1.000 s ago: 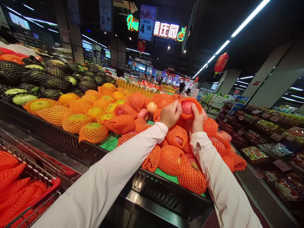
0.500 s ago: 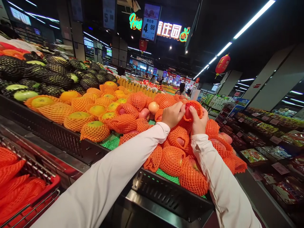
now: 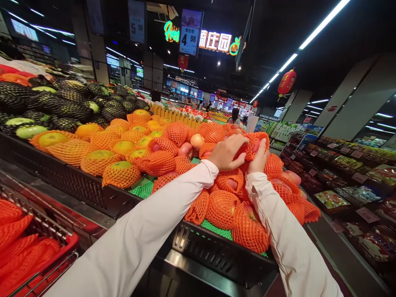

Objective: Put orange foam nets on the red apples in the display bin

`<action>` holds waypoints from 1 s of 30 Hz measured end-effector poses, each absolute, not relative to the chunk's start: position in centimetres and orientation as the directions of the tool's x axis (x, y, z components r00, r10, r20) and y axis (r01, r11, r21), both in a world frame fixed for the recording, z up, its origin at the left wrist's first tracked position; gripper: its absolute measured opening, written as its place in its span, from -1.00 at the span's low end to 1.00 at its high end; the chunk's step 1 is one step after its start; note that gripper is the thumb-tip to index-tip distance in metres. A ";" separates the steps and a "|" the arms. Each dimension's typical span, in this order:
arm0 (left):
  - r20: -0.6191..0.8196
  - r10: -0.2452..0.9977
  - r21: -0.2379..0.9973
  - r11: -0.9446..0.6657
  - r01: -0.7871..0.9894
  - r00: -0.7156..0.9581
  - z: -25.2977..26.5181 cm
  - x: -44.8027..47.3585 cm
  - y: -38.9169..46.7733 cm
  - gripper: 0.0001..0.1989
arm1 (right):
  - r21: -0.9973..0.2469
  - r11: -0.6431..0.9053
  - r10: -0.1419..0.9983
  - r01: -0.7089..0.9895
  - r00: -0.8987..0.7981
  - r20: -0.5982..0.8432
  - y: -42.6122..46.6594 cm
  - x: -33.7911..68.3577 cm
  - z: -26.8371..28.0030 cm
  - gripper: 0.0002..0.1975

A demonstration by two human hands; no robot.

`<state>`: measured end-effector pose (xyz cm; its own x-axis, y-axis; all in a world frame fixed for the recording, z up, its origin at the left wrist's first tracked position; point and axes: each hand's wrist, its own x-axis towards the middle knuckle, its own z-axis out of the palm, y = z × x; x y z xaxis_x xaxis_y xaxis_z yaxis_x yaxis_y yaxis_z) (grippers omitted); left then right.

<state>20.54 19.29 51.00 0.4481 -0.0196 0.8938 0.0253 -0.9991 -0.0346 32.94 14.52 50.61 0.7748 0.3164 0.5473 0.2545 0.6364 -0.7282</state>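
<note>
Above the pile, my right hand (image 3: 258, 160) grips an apple (image 3: 255, 145) in an orange foam net sleeve (image 3: 261, 136), thumb along its near side. A patch of red skin shows through the sleeve's opening. Just left of it is my left hand (image 3: 227, 152), palm down, its fingers curved and the thumb apart from them. Its fingertips come close to the sleeve's left side; whether they touch it is unclear. Below both hands lie more netted apples (image 3: 221, 208), several with skin showing. A bare pale apple (image 3: 197, 141) and a bare red apple (image 3: 185, 150) sit left of my hands.
Netted oranges (image 3: 121, 173) fill the display's left part, with dark-netted green produce (image 3: 71, 105) behind. A black crate edge (image 3: 216, 243) runs along the front. A red-rimmed cart (image 3: 74, 239) holding red nets stands lower left. Shelves of packaged goods (image 3: 334, 198) line the right.
My left hand has loosened from its pinch at the sleeve's rim and its thumb and fingers have spread. The sleeved apple has turned in my right hand, and the sleeve's opening faces differently.
</note>
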 end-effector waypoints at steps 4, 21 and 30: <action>0.910 -0.021 -0.022 -1.000 -0.002 0.415 50.9 20.7 19.5 -0.45 | -0.750 0.635 0.371 0.185 0.779 0.506 14.3 32.5 50.7 -0.36; 0.803 0.338 0.252 -0.939 0.234 0.491 50.4 21.4 20.2 -0.44 | -0.482 0.039 0.466 0.875 0.411 0.784 13.3 31.4 49.8 -0.29; 0.803 0.589 0.486 -0.734 0.474 0.087 51.0 21.1 22.8 -0.50 | -0.406 0.039 0.617 0.913 0.298 0.729 13.9 31.5 48.7 -0.23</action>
<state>21.13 22.85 51.02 0.0871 0.5890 0.8034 0.4745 -0.7337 0.4864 31.51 13.88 48.67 0.2978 0.6169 0.7285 0.9130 0.0389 -0.4061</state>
